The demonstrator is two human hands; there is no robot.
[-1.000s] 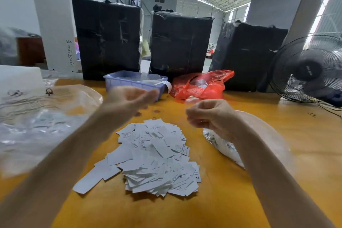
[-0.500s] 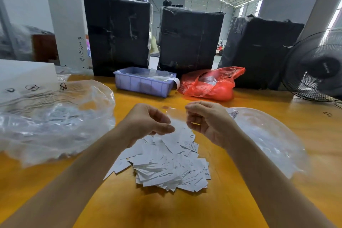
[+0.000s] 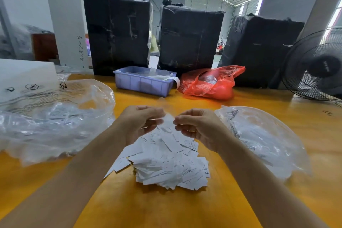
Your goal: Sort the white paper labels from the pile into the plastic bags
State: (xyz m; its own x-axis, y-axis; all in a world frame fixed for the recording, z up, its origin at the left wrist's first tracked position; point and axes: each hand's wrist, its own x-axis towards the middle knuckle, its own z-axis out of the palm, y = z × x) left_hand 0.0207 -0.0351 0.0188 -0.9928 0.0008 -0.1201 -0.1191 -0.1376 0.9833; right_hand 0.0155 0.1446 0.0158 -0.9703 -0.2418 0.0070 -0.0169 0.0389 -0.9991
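While two hands (image 3: 141,123) (image 3: 199,126) pinch, two bags (image 3: 55,120) (image 3: 268,140)

Count as observed. Hands: two, the left hand (image 3: 140,124) and the right hand (image 3: 199,127), at centre frame. Clear plastic bags: two, one at left (image 3: 55,116), one at right (image 3: 262,135). Pile of white paper labels (image 3: 166,163): one, lower centre; individual labels too many and too overlapped to count. Black wrapped bales: three across the top (image 3: 118,33) (image 3: 188,37) (image 3: 259,48). Blue tray (image 3: 142,83): one. Red bag (image 3: 209,83): one. Fan (image 3: 314,66): one, right edge.

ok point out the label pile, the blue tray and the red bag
label pile (image 3: 166,168), head view, middle of the heap
blue tray (image 3: 142,84), head view, front wall
red bag (image 3: 212,87), head view, bulging front
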